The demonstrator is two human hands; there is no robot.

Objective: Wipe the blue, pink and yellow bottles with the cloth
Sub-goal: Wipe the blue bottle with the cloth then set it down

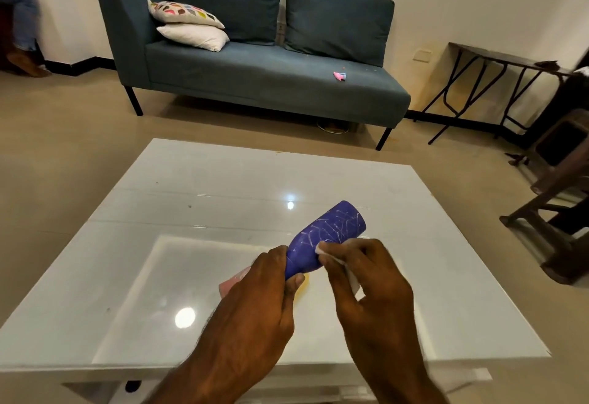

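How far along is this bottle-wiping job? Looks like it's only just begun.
Nothing looks finished yet. The left hand holds the blue bottle tilted above the white table, while the right hand presses a white cloth to its side; pale scribble marks still cover the bottle. The pink bottle and a sliver of yellow, mostly hidden behind the left hand, still wait.

Views: you have one, the head camera.
Position: it sits on your head, above the near edge of the white table (414, 276).
Direction: it faces forward and down, toward the blue sofa (271, 85) against the far wall.
Nearness: your left hand (255, 301) and right hand (366, 282) fill the lower centre, close.
Lens: wide-angle; edges bend.
Overlap: none.
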